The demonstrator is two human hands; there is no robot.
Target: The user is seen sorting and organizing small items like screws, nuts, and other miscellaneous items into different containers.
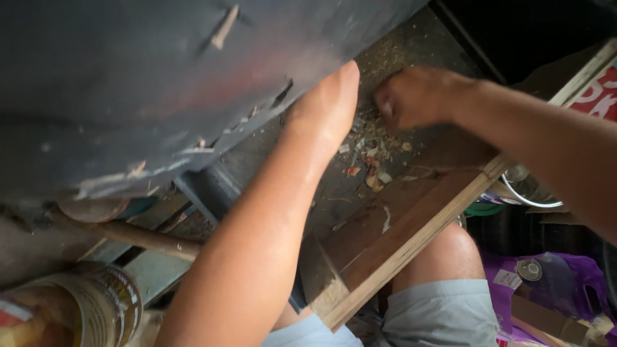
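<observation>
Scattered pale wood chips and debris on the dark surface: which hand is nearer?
Right. The right hand hovers just above the chip pile, fingers curled. The left hand lies to the pile's left, against the big dark blue-grey panel.

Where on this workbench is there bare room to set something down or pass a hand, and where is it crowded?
Bare: the brown board between the wooden batten and the debris. Some dusty bench beyond the right hand. Crowded: wood chips between both hands; the left hand presses against the dark panel; tin can and stick crowd lower left.
</observation>
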